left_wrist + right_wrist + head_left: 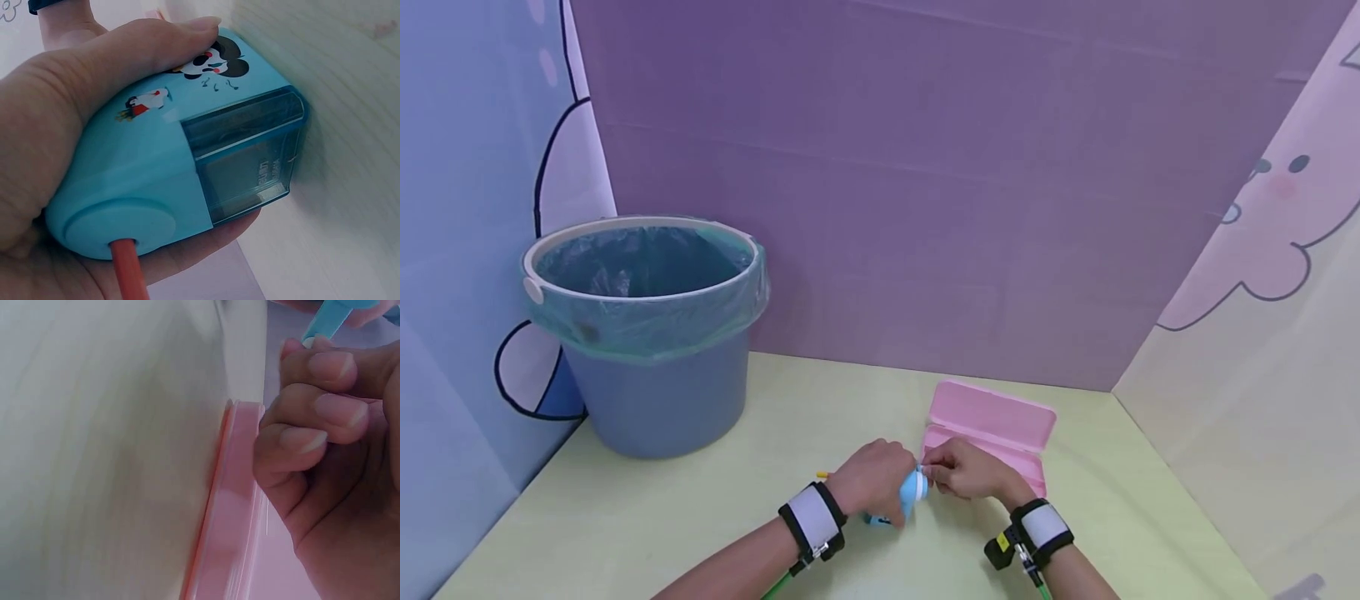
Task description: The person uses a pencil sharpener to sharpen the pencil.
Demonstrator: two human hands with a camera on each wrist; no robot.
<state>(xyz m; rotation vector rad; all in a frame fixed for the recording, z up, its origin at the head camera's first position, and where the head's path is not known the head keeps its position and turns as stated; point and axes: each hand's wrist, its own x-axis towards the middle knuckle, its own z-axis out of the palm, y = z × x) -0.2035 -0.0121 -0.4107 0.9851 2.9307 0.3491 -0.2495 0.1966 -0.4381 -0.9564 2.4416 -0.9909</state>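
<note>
My left hand (pixel 872 477) grips a light-blue crank pencil sharpener (pixel 144 156) with cartoon prints and a clear shavings drawer (pixel 247 172). In the left wrist view the thumb lies across its top and the palm is beneath. An orange-red pencil (pixel 129 272) sticks out of the hole in its round end. The fingers of my right hand (pixel 967 471) are curled, pinching the end of the blue crank handle (pixel 329 322). Just behind the right hand, an open pink pencil case (pixel 992 412) rests on the table, partly hidden by that hand.
A blue bin (pixel 658 400) lined with a greenish plastic bag stands at the back left of the pale table (pixel 700 517). A purple backdrop (pixel 887 192) rises behind, with printed panels at both sides.
</note>
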